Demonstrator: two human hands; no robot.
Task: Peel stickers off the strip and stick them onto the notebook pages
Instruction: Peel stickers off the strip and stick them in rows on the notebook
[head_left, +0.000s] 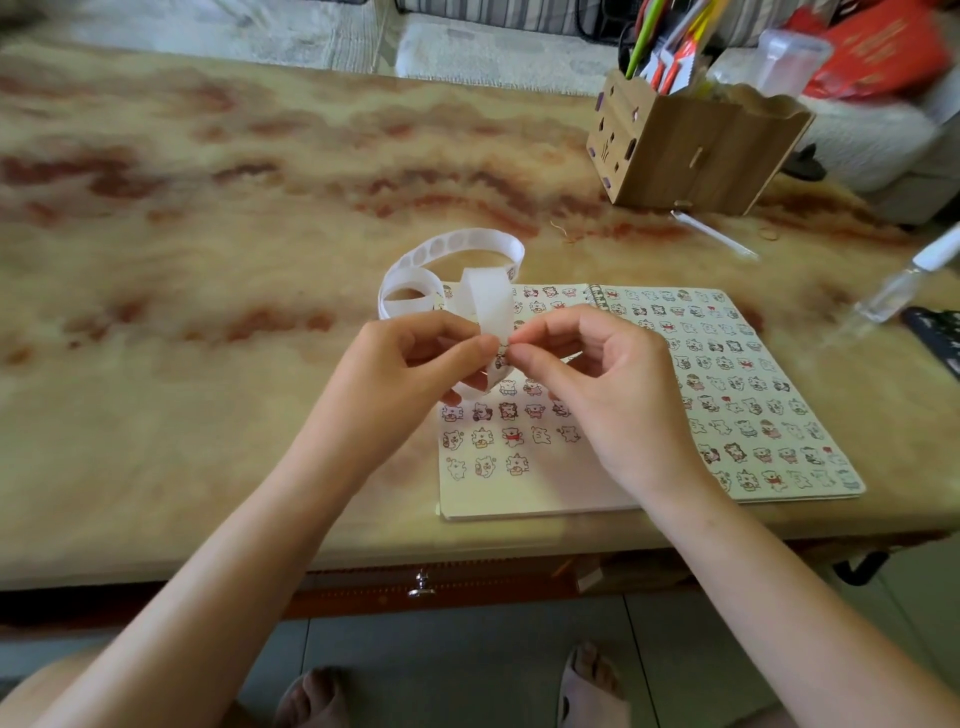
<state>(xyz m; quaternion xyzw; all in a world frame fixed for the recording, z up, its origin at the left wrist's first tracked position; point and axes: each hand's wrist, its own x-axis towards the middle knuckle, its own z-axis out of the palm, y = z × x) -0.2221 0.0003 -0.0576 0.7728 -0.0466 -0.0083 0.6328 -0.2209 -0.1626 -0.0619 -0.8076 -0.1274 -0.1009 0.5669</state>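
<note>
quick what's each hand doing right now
Left hand: closed, holding the sticker strip.
Right hand: closed, fingers pinching the strip's edge next to the left hand; whether a sticker is lifted cannot be told.

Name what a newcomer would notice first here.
Centre frame, the left hand and right hand pinch a curling white paper sticker strip above the open spiral notebook, its pages crowded with small cartoon stickers. A brown wooden pen holder stands far right on the marbled table.

2 bare forearms (197, 587), pale open-toed slipper (589, 699)
</note>
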